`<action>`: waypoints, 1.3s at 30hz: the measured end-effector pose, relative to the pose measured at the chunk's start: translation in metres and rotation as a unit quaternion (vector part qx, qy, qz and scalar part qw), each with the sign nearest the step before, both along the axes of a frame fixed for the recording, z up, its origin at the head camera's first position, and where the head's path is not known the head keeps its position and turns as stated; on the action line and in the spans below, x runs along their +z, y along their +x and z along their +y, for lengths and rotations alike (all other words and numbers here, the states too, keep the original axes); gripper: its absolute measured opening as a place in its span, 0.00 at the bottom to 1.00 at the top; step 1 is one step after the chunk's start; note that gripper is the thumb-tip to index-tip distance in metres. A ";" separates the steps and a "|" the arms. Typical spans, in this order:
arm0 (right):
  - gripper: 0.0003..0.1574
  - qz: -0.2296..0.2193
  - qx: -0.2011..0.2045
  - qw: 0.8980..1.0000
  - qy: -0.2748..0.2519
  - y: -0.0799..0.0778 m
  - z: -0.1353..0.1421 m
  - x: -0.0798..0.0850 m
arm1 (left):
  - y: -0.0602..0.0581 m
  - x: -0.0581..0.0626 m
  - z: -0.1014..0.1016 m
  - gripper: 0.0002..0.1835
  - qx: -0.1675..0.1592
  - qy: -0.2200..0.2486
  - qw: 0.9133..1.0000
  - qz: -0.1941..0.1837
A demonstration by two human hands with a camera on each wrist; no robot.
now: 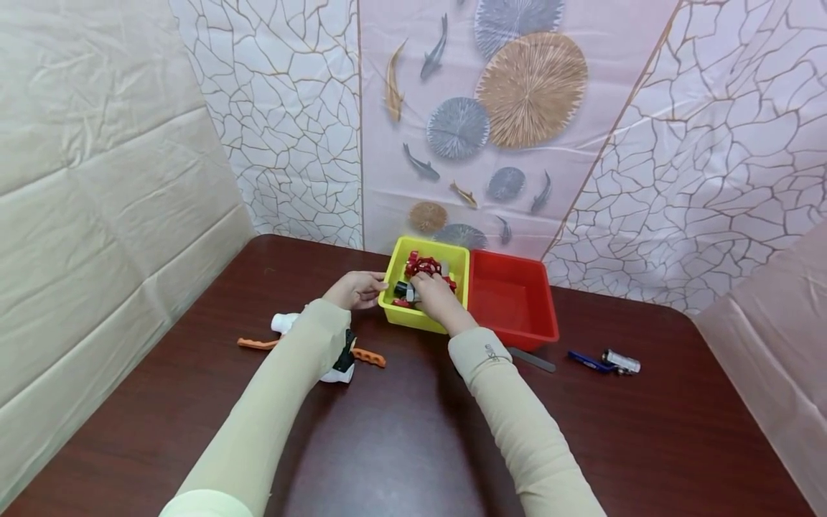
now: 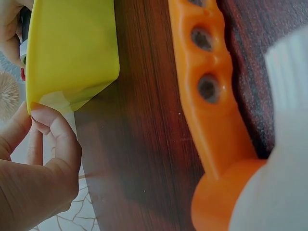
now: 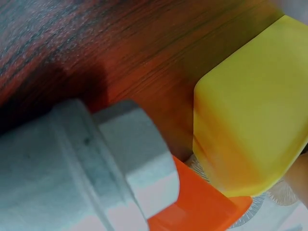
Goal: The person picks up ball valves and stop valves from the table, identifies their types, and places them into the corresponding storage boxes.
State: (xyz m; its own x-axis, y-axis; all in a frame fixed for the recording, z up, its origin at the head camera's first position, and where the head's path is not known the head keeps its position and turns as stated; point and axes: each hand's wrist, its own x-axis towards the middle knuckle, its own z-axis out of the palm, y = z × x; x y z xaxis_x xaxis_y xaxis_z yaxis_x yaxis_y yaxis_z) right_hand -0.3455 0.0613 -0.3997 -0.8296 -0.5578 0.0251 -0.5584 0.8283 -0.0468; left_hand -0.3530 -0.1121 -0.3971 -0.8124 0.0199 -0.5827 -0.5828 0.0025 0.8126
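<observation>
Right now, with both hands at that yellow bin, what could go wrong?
The left hand pinches the yellow bin by its rim, so a tug might tilt it. The right hand reaches among crowded parts; lifting one could snag the red handwheel. And the left sleeve passes over the orange-handled white fitting, so it might brush it.

The left hand (image 2: 48,166) pinches, between thumb and fingers, the rim of a yellow plastic box (image 2: 77,53), near one edge of the dark-brown wood-grain desk (image 2: 137,139). Farther from this edge lies an orange handle with round holes (image 2: 204,122), beside a white rounded piece (image 2: 286,154). The right hand (image 2: 7,31) shows only partly, at the box's rim.
</observation>
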 end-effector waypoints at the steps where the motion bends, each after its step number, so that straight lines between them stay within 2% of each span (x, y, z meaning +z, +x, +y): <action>1: 0.28 0.003 0.000 1.000 -0.003 0.001 0.000 -0.001 | 0.000 0.000 0.000 0.24 0.001 0.001 1.000 -0.001; 5: 0.28 0.006 -0.014 1.000 -0.005 0.003 0.000 -0.002 | 0.000 -0.002 0.001 0.24 0.004 0.002 1.000 -0.004; 12: 0.29 0.027 -0.045 0.998 0.027 0.005 -0.003 0.001 | 0.000 -0.002 0.000 0.23 0.011 0.000 1.000 0.001; 16: 0.29 0.027 -0.037 0.998 0.034 0.006 -0.003 0.004 | 0.000 -0.002 0.000 0.23 0.013 -0.002 1.000 -0.002; 24: 0.24 0.021 0.012 1.000 0.013 0.007 0.003 0.017 | 0.005 0.004 0.001 0.23 0.012 0.001 1.000 0.005; 31: 0.14 0.036 0.038 0.998 -0.025 0.012 0.012 0.021 | 0.006 0.006 0.003 0.23 0.005 -0.011 1.000 0.011; 39: 0.15 0.018 0.025 0.998 -0.053 0.017 0.019 0.028 | 0.007 0.007 0.003 0.22 0.010 -0.012 1.000 0.009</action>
